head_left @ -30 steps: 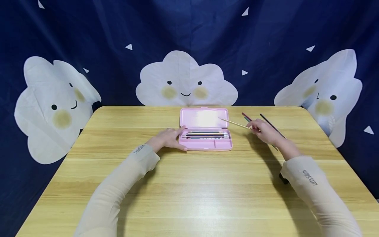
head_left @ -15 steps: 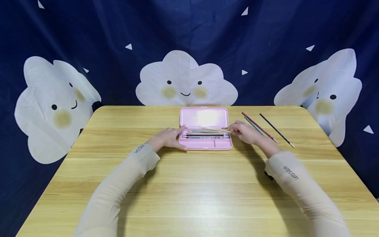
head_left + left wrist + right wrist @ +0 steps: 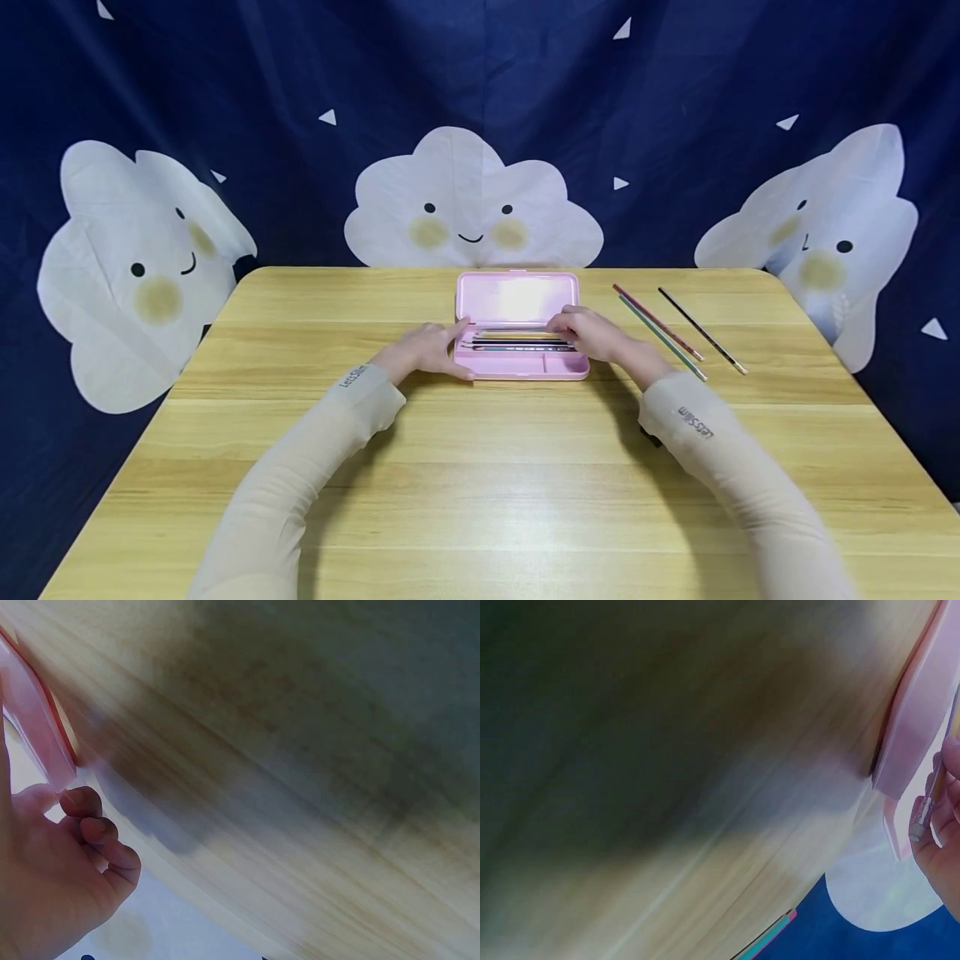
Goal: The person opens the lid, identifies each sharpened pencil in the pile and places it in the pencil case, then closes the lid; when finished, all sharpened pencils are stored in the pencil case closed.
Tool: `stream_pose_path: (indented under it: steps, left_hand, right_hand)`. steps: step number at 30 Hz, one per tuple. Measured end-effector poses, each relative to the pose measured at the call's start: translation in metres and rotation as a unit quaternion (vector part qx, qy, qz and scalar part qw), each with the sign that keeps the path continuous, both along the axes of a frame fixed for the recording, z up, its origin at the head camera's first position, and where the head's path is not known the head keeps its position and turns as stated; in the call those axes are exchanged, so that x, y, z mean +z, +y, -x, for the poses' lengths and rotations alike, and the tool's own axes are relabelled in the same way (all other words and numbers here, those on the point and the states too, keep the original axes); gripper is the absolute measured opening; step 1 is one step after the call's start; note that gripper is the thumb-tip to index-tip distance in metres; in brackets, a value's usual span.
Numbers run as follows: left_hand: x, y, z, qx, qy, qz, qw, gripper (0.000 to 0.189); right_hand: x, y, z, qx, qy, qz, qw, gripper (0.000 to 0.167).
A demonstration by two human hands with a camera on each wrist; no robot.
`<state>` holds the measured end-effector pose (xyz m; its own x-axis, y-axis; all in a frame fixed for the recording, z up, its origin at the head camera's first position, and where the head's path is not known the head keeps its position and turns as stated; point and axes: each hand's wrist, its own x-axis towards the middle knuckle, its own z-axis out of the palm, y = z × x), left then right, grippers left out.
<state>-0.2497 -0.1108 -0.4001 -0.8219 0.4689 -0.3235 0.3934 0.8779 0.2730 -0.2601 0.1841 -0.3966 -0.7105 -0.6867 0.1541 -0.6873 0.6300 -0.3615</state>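
Observation:
An open pink pencil case (image 3: pixel 495 367) lies at the back middle of the table, its lid (image 3: pixel 480 300) tipped back. Several pencils (image 3: pixel 510 342) lie side by side in its long compartment. My left hand (image 3: pixel 422 348) grips the case's left end between thumb and forefinger; the other fingers are curled in the left wrist view. Over the right part of the case, my right hand (image 3: pixel 596 335) pinches a yellowish pencil near its eraser end. That pencil (image 3: pixel 924 811) shows its metal band and white eraser in the right wrist view. The fingers hide part of it in the head view.
To the right of the case lie a red pencil (image 3: pixel 660 322), a green pencil (image 3: pixel 660 335) and a black pencil (image 3: pixel 701 330), all slanting. A dark blue curtain (image 3: pixel 660 100) with white clouds hangs behind the wooden table (image 3: pixel 465 475).
My right hand has carried the pencil left and down, from beside the loose pencils into the case. The left hand has stayed on the case's left end.

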Motion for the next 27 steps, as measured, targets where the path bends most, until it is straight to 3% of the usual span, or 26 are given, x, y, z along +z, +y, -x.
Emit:
stream_pose_path:
  steps: [7,17,27]
  left_hand:
    - [-0.001,0.0,-0.001,-0.005,0.011,-0.004,0.9999,0.108]
    - [0.001,0.001,-0.003,-0.002,0.013,0.001,0.9999,0.107]
    - [0.001,0.001,-0.003,0.005,0.018,0.013,0.9998,0.106]
  right_hand:
    - [-0.005,-0.008,0.006,0.01,0.023,0.003,0.9997,0.02]
    - [-0.007,-0.016,0.008,-0.006,0.003,-0.01,0.9999,0.021]
    - [-0.005,-0.009,0.01,-0.013,0.011,0.006,0.9998,0.018]
